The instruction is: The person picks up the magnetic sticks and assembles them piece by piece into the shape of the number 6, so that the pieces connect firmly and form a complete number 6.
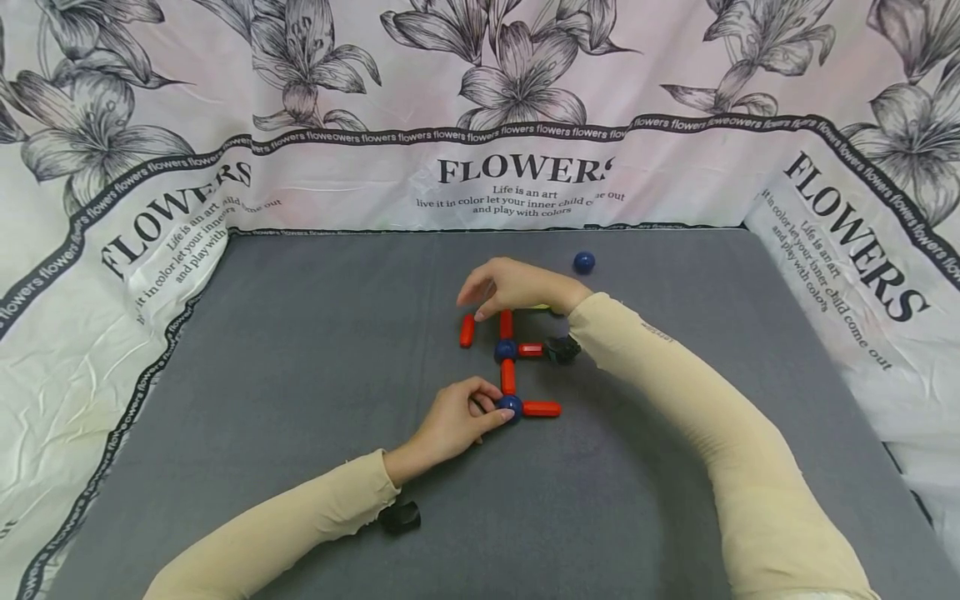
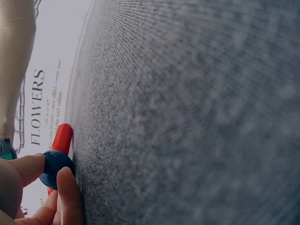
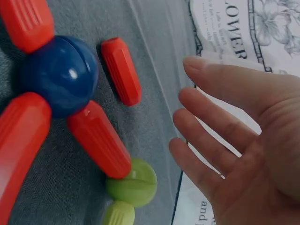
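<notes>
My left hand pinches a blue ball between thumb and fingers at the near end of a structure of balls and rods. From that ball a red rod points right, and another red rod runs up to a second blue ball. Further red rods join the second ball; one leads to a green ball with a yellow-green rod. My right hand hovers over the far end, fingers apart and holding nothing. A loose red rod lies close by, apart from the structure.
A separate blue ball lies on the grey cloth beyond my right wrist. Flower-printed fabric borders the table at the back and sides. My right forearm crosses above the table's right half.
</notes>
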{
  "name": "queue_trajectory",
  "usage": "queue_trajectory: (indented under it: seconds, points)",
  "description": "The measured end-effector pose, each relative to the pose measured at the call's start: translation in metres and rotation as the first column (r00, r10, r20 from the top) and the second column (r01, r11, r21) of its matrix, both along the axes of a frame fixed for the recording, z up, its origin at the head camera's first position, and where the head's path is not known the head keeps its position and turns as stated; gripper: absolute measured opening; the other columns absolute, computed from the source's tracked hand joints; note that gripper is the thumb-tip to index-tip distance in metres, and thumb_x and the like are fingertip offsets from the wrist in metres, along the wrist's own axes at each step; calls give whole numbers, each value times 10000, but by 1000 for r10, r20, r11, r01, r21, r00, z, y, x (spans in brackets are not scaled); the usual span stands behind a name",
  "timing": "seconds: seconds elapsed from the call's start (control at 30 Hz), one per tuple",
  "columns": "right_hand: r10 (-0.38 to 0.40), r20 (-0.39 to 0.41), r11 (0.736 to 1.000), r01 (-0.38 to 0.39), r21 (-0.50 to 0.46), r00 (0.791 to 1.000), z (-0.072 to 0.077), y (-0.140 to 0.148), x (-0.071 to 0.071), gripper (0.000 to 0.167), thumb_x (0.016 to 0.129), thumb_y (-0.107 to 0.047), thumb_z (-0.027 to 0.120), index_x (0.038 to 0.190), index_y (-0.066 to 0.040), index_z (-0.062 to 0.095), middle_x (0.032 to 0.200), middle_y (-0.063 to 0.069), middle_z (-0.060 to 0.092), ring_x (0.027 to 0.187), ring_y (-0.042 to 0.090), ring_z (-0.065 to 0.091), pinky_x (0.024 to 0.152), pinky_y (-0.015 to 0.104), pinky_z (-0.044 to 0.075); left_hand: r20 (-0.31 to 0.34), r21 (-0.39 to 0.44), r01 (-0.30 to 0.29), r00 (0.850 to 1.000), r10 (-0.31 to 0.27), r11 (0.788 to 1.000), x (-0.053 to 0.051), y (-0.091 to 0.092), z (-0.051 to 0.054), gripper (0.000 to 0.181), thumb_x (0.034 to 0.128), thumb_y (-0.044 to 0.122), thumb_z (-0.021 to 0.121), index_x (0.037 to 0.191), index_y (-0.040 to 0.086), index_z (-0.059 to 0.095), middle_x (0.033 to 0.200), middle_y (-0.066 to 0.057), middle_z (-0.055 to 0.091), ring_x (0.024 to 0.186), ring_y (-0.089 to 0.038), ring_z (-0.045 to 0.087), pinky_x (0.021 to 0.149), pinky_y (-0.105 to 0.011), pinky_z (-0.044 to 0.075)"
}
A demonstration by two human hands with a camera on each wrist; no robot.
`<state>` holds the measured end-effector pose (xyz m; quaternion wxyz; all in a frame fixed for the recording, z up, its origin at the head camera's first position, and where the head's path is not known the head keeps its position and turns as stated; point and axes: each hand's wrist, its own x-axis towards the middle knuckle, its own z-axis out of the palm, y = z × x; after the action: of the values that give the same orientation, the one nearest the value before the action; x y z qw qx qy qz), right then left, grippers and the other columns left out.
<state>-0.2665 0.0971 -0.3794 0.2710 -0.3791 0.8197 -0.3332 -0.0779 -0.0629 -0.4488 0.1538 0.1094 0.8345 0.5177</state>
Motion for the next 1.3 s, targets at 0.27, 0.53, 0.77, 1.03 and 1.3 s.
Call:
queue_trajectory:
  seconds: [0.27, 0.53, 0.77, 1.03, 1.3]
  points:
    - [79, 79, 990, -88, 108, 994, -14, -17, -13, 298, 860, -48, 749, 1146, -131, 731, 1224, 26, 701, 1188, 186, 635, 1031, 370, 518, -4, -5, -5, 1000, 5, 1000, 0, 0, -1, 287, 886, 282, 757, 1070, 82, 665, 841, -54, 689, 525, -113, 579, 486, -308, 546]
    - [88, 57, 986, -96, 139, 994, -21, -22, -15, 301, 836, -23, 757, 1104, -159, 760, 1211, 33, 687, 1160, 193, 611, 1042, 371, 495, -4, -8, 3, 1000, -3, 1000, -1, 0, 0, 279, 889, 274, 754, 1072, 84, 663, 841, -57, 688, 526, -115, 579, 482, -300, 543]
    - [107, 11, 983, -108, 149, 994, -26, -22, -13, 274, 820, -43, 779, 1054, -185, 776, 1180, 20, 662, 1148, 185, 592, 1055, 362, 476, -2, -5, 6, 1000, -6, 1000, -1, 0, 0, 281, 890, 270, 753, 1072, 76, 662, 828, -57, 688, 520, -108, 575, 484, -303, 542]
    - [99, 15, 985, -100, 143, 995, -29, -23, -12, 251, 827, -46, 776, 1036, -183, 781, 1158, 26, 660, 1105, 183, 591, 1025, 352, 484, 10, 3, 10, 1000, -11, 1000, -1, 0, 0, 280, 892, 269, 751, 1073, 77, 658, 828, -57, 689, 527, -103, 577, 492, -302, 546]
    - [95, -11, 983, -92, 157, 995, -30, -24, -12, 217, 829, -82, 790, 1027, -173, 778, 1129, 31, 669, 1072, 181, 605, 987, 339, 502, 13, 6, 13, 1000, -13, 1000, -1, 0, 0, 289, 890, 282, 752, 1070, 77, 657, 825, -55, 682, 532, -107, 578, 493, -305, 546]
